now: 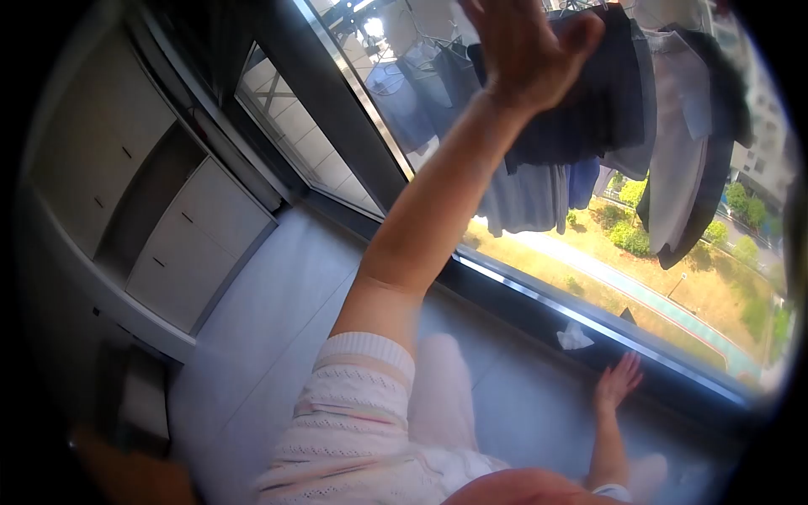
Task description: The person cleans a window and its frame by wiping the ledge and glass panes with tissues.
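Observation:
My left hand [534, 55] is raised at the top of the view, at the end of an outstretched arm. Its thumb stands apart, its fingertips are partly cut off by the frame edge, and nothing shows in it. Behind it hang dark garments [606, 109]; whether it touches them I cannot tell. Lower right, my right hand [619, 383] has its fingers spread beside the window's lower frame [673, 370], with nothing in it. A crumpled white piece [575, 336] lies near that hand, on the frame.
Light cabinets [181, 244] with dark handles stand at the left, above a pale tiled floor [278, 295]. Several more clothes [673, 126] hang on the window side. Grass, trees and a path [648, 295] show far below. A dark window post [353, 101] slants across the upper middle.

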Demonstrator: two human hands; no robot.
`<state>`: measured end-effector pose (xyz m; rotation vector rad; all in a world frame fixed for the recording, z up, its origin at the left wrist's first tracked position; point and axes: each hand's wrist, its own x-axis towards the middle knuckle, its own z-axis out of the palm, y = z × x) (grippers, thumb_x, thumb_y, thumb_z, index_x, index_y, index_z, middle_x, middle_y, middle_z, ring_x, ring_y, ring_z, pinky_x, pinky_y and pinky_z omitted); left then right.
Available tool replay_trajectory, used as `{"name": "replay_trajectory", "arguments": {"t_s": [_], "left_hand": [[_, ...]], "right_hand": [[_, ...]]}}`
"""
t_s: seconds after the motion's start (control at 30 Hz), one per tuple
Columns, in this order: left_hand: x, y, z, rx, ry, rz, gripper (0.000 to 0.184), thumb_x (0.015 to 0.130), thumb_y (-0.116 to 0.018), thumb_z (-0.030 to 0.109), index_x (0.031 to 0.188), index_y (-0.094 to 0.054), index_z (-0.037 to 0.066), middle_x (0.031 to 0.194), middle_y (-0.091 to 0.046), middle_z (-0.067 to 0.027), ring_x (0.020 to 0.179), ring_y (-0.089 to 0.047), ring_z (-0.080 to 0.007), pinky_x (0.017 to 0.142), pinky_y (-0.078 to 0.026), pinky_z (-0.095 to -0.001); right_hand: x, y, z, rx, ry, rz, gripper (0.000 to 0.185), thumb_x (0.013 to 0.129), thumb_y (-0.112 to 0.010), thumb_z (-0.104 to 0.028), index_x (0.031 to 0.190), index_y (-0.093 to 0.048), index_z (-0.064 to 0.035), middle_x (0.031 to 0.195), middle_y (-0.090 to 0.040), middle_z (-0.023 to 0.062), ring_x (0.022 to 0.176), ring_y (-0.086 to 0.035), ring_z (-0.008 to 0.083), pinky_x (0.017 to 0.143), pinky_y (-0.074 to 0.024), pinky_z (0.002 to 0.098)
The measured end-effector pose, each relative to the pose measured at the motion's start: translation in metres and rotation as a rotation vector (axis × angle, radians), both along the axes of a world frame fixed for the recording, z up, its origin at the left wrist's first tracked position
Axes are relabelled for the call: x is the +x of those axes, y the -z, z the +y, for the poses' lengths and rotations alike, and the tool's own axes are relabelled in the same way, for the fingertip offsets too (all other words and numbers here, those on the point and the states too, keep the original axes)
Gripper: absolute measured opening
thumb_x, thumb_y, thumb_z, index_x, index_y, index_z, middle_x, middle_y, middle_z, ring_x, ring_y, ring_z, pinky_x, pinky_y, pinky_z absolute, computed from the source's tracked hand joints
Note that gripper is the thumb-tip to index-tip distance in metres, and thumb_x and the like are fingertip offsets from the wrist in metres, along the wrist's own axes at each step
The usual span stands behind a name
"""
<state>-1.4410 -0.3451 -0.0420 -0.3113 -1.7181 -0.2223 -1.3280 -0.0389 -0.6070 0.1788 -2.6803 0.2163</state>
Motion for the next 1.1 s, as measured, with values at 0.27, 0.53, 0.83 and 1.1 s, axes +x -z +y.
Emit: {"name": "replay_trajectory", "arguments": {"t_s": [0.27, 0.53, 0.83, 1.1], "left_hand": [[-0.007, -0.037, -0.141, 0.126, -0.005, -0.008, 0.085, 0.084, -0.029, 0.062, 0.136, -0.010, -0.003, 0.142, -0.007, -0.0224, 0.132, -0.004, -0.0331, 0.106, -0.007, -0.0386], [-0.014, -0.049, -0.097, 0.221, -0.056, 0.039, 0.087, 0.081, -0.033, 0.064, 0.129, -0.017, -0.007, 0.135, -0.013, -0.0274, 0.126, -0.013, -0.0381, 0.102, -0.012, -0.0466], [-0.017, -0.048, -0.054, -0.224, -0.178, 0.153, 0.078, 0.087, -0.031, 0.054, 0.135, -0.014, -0.005, 0.141, -0.009, -0.0237, 0.131, -0.009, -0.0380, 0.105, -0.008, -0.0479], [-0.003, 0.154, -0.166, 0.584, -0.068, -0.053, 0.092, 0.083, -0.023, 0.065, 0.135, -0.003, -0.008, 0.142, 0.003, -0.0251, 0.133, 0.004, -0.0301, 0.106, 0.003, -0.0371]], "right_hand": [[0.003, -0.016, -0.005, -0.049, 0.041, -0.250, 0.068, 0.082, -0.048, -0.025, 0.137, -0.015, -0.0027, 0.146, -0.006, 0.0081, 0.135, -0.003, 0.0242, 0.106, -0.0010, 0.0461], [0.007, -0.047, -0.011, -0.143, 0.054, -0.524, 0.068, 0.082, -0.048, -0.025, 0.136, -0.015, -0.0018, 0.145, -0.005, 0.0096, 0.135, -0.001, 0.0242, 0.106, 0.0004, 0.0462], [0.005, -0.023, -0.005, -0.057, 0.048, -0.361, 0.066, 0.083, -0.048, -0.024, 0.137, -0.015, -0.0032, 0.146, -0.006, 0.0077, 0.135, -0.002, 0.0235, 0.106, -0.0013, 0.0461], [0.003, -0.007, -0.002, 0.009, 0.056, -0.222, 0.064, 0.084, -0.045, -0.024, 0.137, -0.016, -0.0054, 0.146, -0.007, 0.0057, 0.135, -0.003, 0.0224, 0.105, -0.0020, 0.0458]]}}
